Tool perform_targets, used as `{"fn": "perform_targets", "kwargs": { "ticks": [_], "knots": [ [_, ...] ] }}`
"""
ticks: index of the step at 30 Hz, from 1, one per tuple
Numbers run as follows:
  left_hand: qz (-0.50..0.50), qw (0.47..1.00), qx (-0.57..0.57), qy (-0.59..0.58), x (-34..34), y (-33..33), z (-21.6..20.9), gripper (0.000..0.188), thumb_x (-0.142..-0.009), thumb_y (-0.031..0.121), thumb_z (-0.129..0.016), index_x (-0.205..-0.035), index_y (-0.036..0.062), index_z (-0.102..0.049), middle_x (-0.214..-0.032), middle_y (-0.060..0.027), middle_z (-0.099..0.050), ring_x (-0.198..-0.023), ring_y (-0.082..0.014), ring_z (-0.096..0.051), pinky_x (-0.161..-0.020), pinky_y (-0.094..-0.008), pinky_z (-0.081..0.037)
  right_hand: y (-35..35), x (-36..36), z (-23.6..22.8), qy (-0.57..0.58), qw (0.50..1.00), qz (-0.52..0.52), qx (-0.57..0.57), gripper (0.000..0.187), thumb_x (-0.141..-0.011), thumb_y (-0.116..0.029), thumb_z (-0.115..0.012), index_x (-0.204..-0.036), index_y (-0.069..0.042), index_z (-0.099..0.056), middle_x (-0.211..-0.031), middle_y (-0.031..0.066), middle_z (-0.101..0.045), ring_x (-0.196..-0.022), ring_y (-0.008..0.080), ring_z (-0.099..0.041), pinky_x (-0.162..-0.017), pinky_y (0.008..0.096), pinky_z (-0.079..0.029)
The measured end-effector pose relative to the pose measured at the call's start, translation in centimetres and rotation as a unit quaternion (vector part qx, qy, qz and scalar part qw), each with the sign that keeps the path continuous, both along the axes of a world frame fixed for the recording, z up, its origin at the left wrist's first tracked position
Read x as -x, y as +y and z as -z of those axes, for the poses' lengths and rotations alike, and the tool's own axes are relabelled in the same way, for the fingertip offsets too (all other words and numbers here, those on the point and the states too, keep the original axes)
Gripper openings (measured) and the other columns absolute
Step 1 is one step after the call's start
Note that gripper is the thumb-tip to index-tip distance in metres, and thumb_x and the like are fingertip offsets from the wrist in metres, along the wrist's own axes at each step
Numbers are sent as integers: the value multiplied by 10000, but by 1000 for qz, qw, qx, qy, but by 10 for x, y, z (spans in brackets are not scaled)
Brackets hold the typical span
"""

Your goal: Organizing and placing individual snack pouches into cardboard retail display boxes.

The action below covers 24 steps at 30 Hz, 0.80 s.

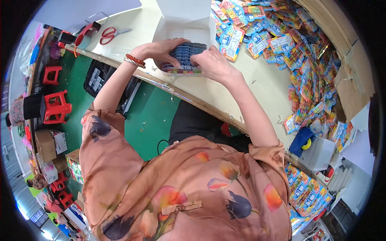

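Observation:
My left hand (163, 51), with a red and a silvery bracelet at the wrist, curls round the left side of a tight row of small packets (185, 55). From the other side my right hand (216, 65) closes on the same row, fingers bent against it. Dark bluish edges of the packets show between the hands, with a colourful strip along the near side. The row sits at the near end of an open white box (185, 24) whose far wall rises behind it. My fingertips are partly hidden.
Colourful flat packets (277, 44) lie heaped at the right, against a cardboard box (354, 84). Red-handled scissors (108, 36) lie on the pale table (140, 20) near a tape dispenser (86, 34). A blue tape dispenser (301, 142) stands at the right edge. Red stools (56, 106) are on the green floor.

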<state>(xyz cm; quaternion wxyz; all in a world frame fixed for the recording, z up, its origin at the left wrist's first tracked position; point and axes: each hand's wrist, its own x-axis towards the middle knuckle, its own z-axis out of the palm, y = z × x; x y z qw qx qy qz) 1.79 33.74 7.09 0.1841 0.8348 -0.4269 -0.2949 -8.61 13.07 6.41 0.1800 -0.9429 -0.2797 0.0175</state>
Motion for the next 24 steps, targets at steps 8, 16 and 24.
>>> {"fn": "perform_targets", "kwargs": {
  "ticks": [8,16,24],
  "knots": [
    [42,996,-46,-64,5,-10,-8,1310,-534,630,-822,-1498,37,-164,-1442,-270,-354,-1337,-398,-357,-1089,-431,-317,-7,10,16,-108,994,8,-7,82,-748,-112,-638,-812,-101,-688,-744,89,-627,-854,253,-619,-842,400,-435],
    [-11,976,-89,-199,61,-5,3,1238,-518,241,-809,-1518,83,-96,-1365,-217,-411,-1239,-398,-422,-999,-473,-358,-10,2,25,139,920,314,-188,389,-871,-258,-585,-1103,54,-572,-896,259,-640,-916,431,-606,-806,503,-468],
    [-60,967,-14,-249,82,-15,-1,1096,-545,142,-746,-1492,90,-196,-1317,-141,-422,-1250,-336,-402,-1034,-502,-311,-4,37,30,57,899,358,-244,330,-949,-144,-411,-1196,62,-485,-710,294,-602,-719,465,-615,-665,537,-490]
  ]
}}
